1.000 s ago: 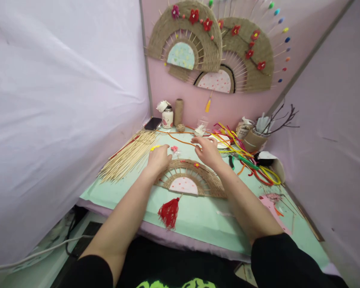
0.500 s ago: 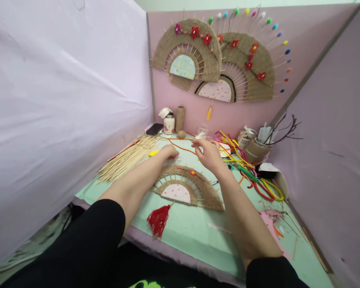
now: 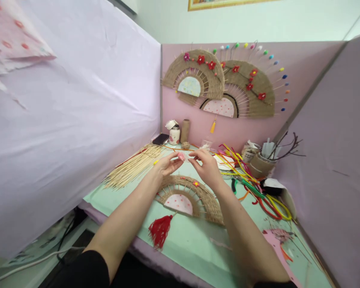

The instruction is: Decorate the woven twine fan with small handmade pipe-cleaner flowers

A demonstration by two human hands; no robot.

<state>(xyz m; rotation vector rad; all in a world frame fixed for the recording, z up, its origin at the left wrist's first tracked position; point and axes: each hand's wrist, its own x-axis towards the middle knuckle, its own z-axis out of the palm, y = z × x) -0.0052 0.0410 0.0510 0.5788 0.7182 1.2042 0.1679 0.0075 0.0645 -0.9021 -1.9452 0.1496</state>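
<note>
Head view: you've lifted the small, rounded pink lump [image 3: 181, 156] off the green-covered desk [image 3: 195, 240], left hand [image 3: 169, 165] pinching it; right hand [image 3: 203, 161], nearly closed beside it, hold unclear. Both hands reach it now.

Rough twine fan [image 3: 209, 200], matt wooden sticks [image 3: 135, 166]
</note>
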